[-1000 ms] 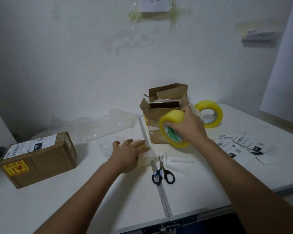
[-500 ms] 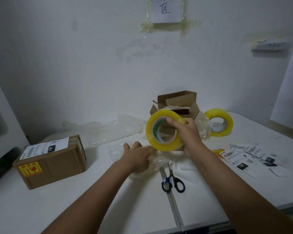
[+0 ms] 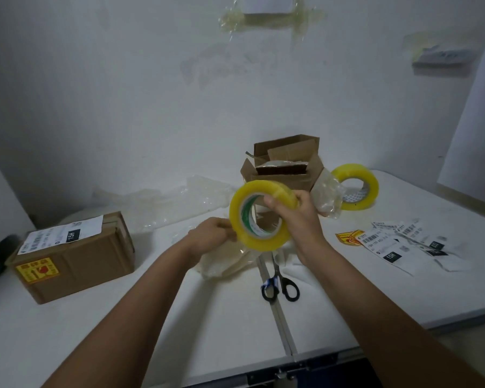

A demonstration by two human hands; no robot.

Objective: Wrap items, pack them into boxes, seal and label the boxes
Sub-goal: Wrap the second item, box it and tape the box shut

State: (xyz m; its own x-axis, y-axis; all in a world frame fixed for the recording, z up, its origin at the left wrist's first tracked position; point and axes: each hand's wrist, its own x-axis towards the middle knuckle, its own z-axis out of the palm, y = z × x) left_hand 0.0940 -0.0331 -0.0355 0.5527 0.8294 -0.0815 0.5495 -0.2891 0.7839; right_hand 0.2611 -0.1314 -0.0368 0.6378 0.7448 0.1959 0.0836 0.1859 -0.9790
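Over the white table, right hand fingers grip the tape roll; left hand pinches its edge

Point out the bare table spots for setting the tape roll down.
Bare table lies near the front edge, between the sealed box and the scissors. More lies right of the scissors, below the labels. It is crowded around the open box, second roll and plastic wrap.

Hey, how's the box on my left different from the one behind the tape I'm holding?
The left box is shut, with a shipping label and a yellow sticker; the open box behind the held tape roll has its flaps up and no label in view. The left box lies long and low; the open box stands taller. Both are brown cardboard.
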